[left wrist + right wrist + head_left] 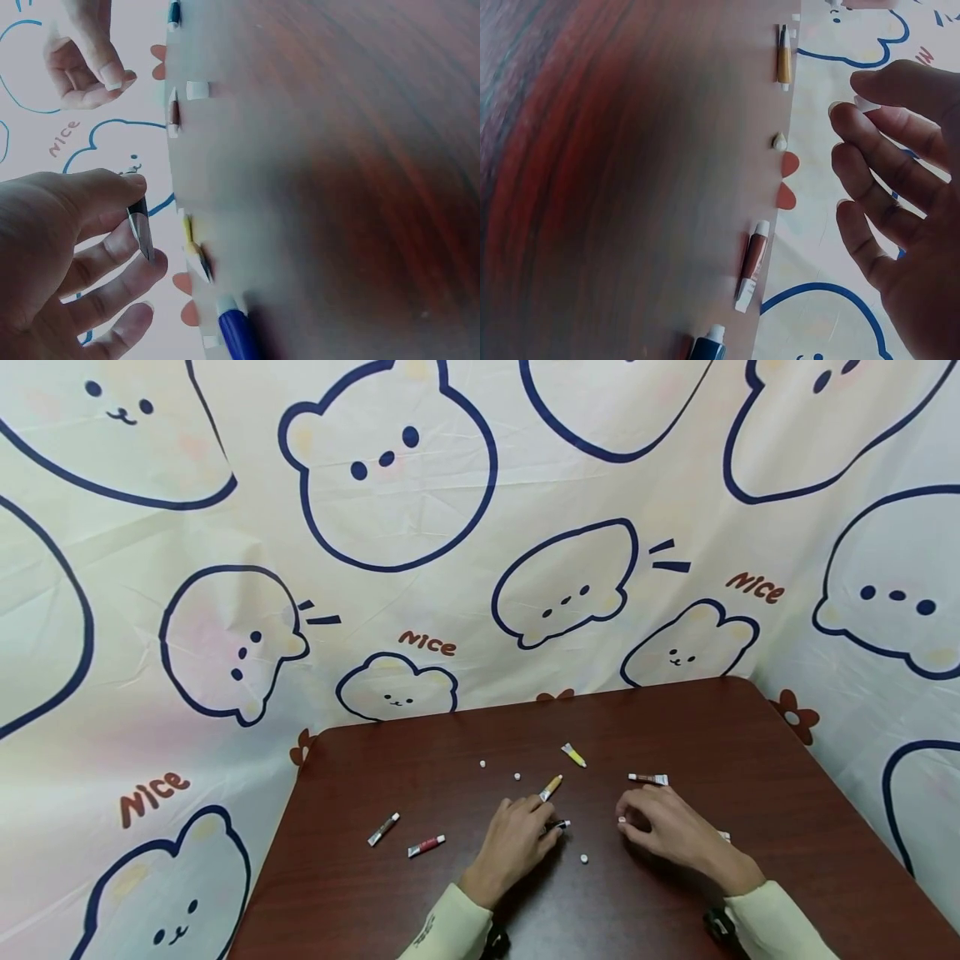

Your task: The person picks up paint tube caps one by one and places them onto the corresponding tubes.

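Note:
My left hand (pixel 516 843) pinches a small black tube (pixel 558 825) between thumb and fingers, low over the table. In the left wrist view, the tube's flat silver end (pixel 141 234) points away from the thumb. A white tip sticks out past the fingers in the head view. To its right, my right hand (pixel 667 827) pinches a tiny white cap (pixel 867 103) between thumb and index finger, the other fingers loosely bent. An ochre tube (pixel 551 787) lies just beyond the left fingertips. One loose white cap (pixel 584 859) sits between the hands.
A yellow tube (pixel 574 755) and a brown tube (pixel 648 779) lie farther back. On the left are a red tube (pixel 427 846) and a dark brownish tube (pixel 384 829). Two white caps stand behind the left hand. A dark blue tube (pixel 709 346) lies near the right wrist.

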{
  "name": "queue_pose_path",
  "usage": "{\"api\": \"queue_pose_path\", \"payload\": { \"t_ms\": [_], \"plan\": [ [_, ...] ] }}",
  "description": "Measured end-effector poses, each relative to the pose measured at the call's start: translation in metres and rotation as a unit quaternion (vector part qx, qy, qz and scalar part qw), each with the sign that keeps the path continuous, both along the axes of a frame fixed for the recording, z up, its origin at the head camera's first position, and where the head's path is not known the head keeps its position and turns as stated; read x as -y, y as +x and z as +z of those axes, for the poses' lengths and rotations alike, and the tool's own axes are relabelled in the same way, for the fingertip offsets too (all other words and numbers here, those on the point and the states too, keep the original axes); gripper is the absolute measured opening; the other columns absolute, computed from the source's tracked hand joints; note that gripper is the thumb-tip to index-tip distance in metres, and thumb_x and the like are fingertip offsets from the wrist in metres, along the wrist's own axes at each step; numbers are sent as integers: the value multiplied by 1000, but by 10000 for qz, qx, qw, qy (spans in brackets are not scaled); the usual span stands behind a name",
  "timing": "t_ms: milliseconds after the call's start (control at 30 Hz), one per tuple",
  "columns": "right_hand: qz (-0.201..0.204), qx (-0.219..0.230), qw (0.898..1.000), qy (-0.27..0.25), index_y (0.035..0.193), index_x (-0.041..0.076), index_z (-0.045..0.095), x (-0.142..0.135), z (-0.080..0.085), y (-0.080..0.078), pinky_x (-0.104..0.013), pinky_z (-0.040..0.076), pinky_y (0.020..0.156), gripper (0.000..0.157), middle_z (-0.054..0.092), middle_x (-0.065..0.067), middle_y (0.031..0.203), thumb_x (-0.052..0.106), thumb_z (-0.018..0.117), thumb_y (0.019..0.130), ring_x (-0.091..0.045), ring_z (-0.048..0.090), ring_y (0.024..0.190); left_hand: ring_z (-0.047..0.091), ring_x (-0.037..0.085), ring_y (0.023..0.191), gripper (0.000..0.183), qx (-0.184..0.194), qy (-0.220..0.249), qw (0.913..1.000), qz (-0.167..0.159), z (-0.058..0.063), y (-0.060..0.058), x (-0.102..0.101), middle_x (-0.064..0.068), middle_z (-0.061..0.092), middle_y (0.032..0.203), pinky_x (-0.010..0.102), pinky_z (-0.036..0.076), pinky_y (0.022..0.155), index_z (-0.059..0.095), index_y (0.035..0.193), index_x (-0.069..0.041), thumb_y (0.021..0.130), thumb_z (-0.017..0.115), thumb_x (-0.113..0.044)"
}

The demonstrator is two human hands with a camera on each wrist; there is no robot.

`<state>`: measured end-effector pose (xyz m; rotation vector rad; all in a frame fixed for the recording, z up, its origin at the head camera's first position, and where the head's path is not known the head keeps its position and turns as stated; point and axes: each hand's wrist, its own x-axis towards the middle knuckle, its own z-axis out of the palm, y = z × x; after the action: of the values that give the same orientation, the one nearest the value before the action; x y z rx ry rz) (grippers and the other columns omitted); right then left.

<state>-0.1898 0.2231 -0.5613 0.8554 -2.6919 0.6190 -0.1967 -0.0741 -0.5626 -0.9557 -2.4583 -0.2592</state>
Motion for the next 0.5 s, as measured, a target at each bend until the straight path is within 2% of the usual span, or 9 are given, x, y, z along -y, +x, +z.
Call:
{"api": "queue_pose_path", "payload": {
  "t_ms": [133,267,333,500],
  "plan": [
    [82,90,9999,-92,96,24,72,3,0,-2,-31,50,76,15,62,21,88,18,85,93,1,54,84,68,11,79,23,-10,38,10000,-42,3,1,0,-9,72,92,27,40,69,74,98,-23,89,91,-36],
    [90,199,9997,-117,97,23,72,5,1,-2,-32,49,77,9,62,21,90,23,81,98,0,53,85,67,11,78,23,0,45,10000,-56,6,3,1,-9,71,91,25,38,69,74,97,-22,89,91,-35],
    [48,272,9996,-88,98,24,73,7,1,-1,-36,51,80,8,63,21,91,23,81,99,0,54,86,67,11,78,23,-2,62,10000,-74,8,4,1,-9,71,90,25,37,69,74,97,-22,88,92,-35],
    [-149,408,9991,-26,104,23,77,11,3,1,-54,55,100,8,69,20,97,19,81,99,-5,62,93,65,10,76,23,-90,80,9999,-93,12,5,1,-9,69,89,24,35,69,74,97,-23,88,92,-35]
  ]
}}
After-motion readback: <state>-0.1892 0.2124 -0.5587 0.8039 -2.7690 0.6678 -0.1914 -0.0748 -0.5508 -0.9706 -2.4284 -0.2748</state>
